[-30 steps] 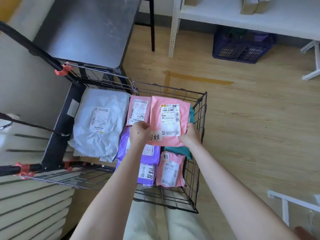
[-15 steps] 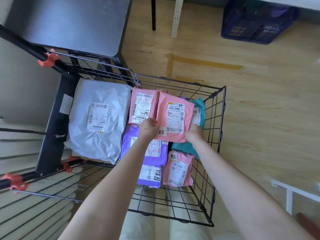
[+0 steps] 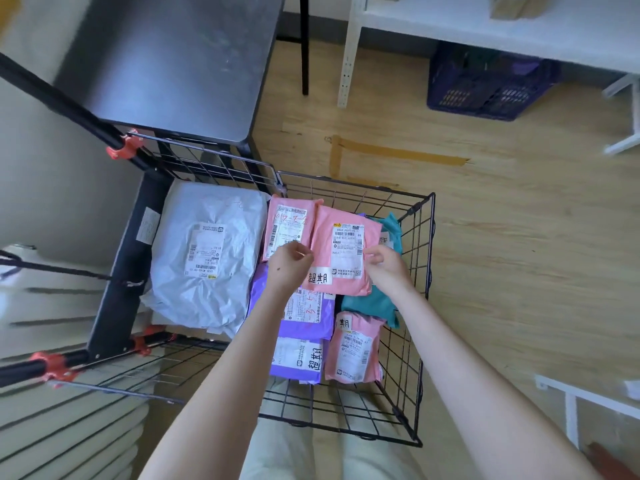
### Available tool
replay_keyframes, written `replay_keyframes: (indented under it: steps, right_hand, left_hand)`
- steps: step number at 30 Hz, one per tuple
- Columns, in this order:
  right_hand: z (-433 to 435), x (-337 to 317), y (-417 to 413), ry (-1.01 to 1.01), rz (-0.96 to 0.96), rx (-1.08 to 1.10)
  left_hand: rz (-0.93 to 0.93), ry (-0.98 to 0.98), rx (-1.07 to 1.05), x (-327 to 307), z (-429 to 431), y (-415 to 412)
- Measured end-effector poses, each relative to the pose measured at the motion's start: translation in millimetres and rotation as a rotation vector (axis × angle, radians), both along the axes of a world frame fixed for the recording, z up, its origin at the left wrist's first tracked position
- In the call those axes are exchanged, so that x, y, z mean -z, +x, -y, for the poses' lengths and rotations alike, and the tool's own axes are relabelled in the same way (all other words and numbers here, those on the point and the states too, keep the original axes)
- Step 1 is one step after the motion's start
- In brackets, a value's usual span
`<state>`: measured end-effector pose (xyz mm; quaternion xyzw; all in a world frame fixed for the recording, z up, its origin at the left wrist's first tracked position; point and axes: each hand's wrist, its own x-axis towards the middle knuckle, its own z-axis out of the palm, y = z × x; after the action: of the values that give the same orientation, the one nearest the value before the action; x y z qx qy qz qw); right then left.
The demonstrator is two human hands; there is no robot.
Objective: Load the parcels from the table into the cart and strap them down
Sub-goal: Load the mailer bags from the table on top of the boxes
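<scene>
1. The left hand (image 3: 292, 263) curls its fingers round the left edge of a pink parcel (image 3: 341, 251). The right hand (image 3: 386, 266) pinches the right edge beside the label. Both grip lightly, and the blur makes it hard to say whether they are already letting go.
2. A second ago the hands held this parcel by its lower corners, raised above the load. Now they sit at its sides and it lies lower, seemingly down on the stack in the wire cart (image 3: 429, 271) at mid-frame.
3. I judge this parcel all but placed, with only the release left. The cart looks well filled, so strapping is probably close. The dark counter (image 3: 173, 64) stands at upper left, beyond the cart.
4. It overlaps a second pink parcel (image 3: 285, 225) to its left, a purple parcel (image 3: 304, 311) below and a teal parcel (image 3: 375, 303) at lower right. A small pink parcel (image 3: 353, 348) lies lower still, and a grey parcel (image 3: 207, 251) fills the left.
5. A white sticker on the held parcel reads "超期", as does one on the lower purple parcel (image 3: 298, 358). The small pink one shows "期". There are barcoded shipping labels and red handwriting, but the fine print is illegible.
</scene>
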<state>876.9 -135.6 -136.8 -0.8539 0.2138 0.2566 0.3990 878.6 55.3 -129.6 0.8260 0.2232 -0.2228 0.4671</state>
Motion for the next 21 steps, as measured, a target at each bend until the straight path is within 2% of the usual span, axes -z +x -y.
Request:
replay_keyframes:
  steps: [8, 12, 21]
  right_hand:
    - [-8.5, -79.2, -12.4, 0.009, 0.273, -0.285]
    - [-10.8, -121.5, -32.8, -0.014, 0.410, -0.505]
    - [-44.5, -218.5, -70.3, 0.053, 0.547, -0.905]
  left_hand:
    - [0.216, -0.007, -0.156, -82.9, -1.4, -34.7]
    - [0.294, 0.071, -0.166, -126.3, -0.9, -64.9]
    - [0.463, 0.245, -0.316, -220.4, -22.7, -156.6]
